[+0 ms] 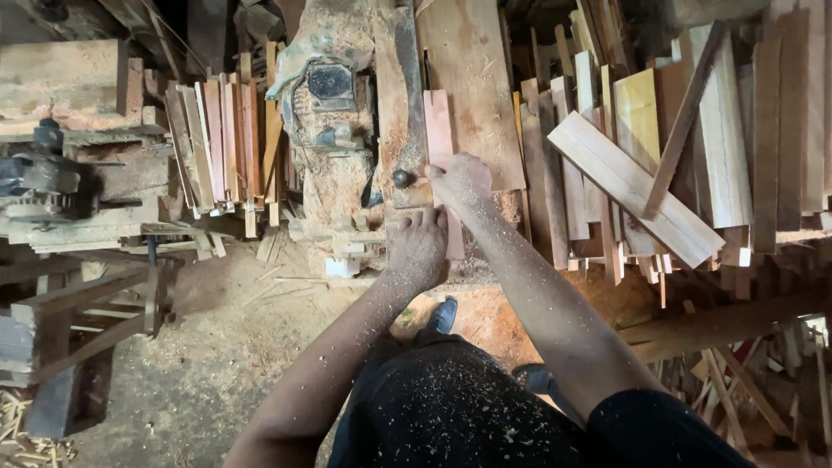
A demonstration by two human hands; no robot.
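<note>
Head view is showing two dusty hands pressing one thin board [439, 139] flat on the sawdust-covered surface [472, 78]. Left hand [419, 247] is lying on the board's near end, fingers [431, 218] pressed together. Right hand [461, 180] is curling its fingers down on the board beside one black knob [400, 178]. One dusty machine [334, 104] is sitting just left. Stacks of boards [659, 147] are crowding both sides. Sawdust floor [217, 347] below is giving some open room.
</note>
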